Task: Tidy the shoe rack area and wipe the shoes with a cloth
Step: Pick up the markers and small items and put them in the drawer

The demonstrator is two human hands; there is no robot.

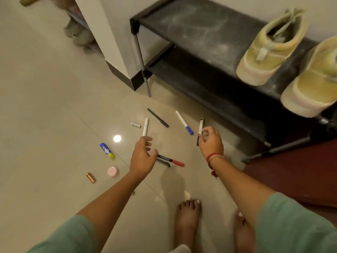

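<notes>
A black two-tier shoe rack (191, 26) stands at the upper right, its top shelf dusty. Two yellow-green sneakers (269, 50) (313, 83) sit on that shelf at the right. Pens and markers lie scattered on the tiled floor in front of it. My left hand (144, 156) hangs over the floor with loosely curled fingers, its fingertips at the near end of a white pen (145, 128). My right hand (210, 142) pinches a white marker with a black cap (201, 126). No cloth is in view.
Also on the floor are a blue-capped marker (184, 122), a dark pen (158, 117), a red-capped marker (172, 161), a blue-yellow glue stick (107, 151), a pink round lid (112, 171), a copper tube (91, 177) and a small white tube (135, 125). My bare feet (187, 220) stand below. A wall corner (116, 57) is left of the rack.
</notes>
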